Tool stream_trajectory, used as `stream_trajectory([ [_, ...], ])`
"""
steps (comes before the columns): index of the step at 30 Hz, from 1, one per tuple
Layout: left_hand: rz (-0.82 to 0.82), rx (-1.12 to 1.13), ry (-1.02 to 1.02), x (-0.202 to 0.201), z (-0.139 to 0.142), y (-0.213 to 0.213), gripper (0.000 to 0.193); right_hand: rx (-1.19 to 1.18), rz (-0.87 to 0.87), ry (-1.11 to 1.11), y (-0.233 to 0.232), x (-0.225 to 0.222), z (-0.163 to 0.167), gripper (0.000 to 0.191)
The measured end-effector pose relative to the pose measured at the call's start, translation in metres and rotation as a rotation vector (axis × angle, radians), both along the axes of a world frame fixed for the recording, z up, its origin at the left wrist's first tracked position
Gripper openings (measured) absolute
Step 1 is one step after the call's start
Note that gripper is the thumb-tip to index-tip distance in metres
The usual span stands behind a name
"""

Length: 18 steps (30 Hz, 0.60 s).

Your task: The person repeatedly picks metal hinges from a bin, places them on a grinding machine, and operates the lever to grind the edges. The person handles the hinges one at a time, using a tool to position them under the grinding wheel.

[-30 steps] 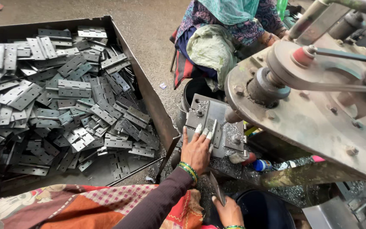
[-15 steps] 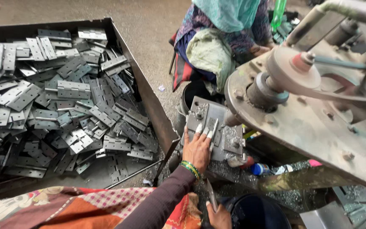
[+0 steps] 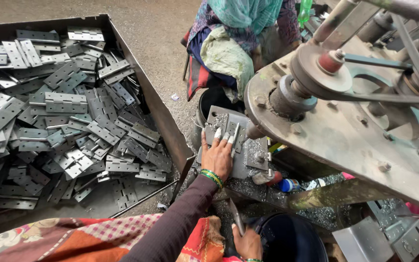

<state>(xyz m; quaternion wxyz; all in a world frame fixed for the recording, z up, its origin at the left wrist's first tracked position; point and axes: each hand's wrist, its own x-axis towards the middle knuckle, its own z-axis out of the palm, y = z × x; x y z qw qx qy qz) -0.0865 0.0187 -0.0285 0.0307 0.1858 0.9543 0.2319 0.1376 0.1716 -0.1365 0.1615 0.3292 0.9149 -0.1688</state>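
Observation:
My left hand (image 3: 217, 156), with green bangles and taped fingertips, lies fingers-down on a grey metal hinge (image 3: 232, 132). It holds the hinge against the small work plate (image 3: 248, 162) of a drilling machine, just left of the machine's spindle (image 3: 287, 99). At the bottom edge, my right hand (image 3: 248, 243) is closed around a thin metal lever (image 3: 235, 216) that rises toward the plate. Metal swarf covers the plate and the area below it.
A large open steel bin (image 3: 168, 126) at the left holds several loose grey hinges (image 3: 66, 102). Another person in a teal scarf (image 3: 241, 43) sits beyond the machine. A dark bucket (image 3: 292, 240) stands below, and the belt-driven pulley (image 3: 326, 73) overhangs at the right.
My left hand stays on the hinge at the plate. My right hand shifted slightly along the bottom edge, still on the lever. The view moved a little.

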Motion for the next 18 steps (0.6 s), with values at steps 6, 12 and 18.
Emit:
stream_trajectory([
  [6,0.048,0.043,0.243,0.001,0.000,0.001,0.042,0.006,-0.018,0.042,0.002,0.001,0.000,0.058],
  [12,0.072,0.088,0.344,0.011,-0.007,-0.002,0.045,-0.127,0.005,-0.050,0.010,-0.001,0.009,0.051],
  [18,0.046,0.048,0.200,0.017,-0.008,-0.001,0.043,-0.088,-0.064,-0.017,0.002,-0.002,0.017,0.047],
])
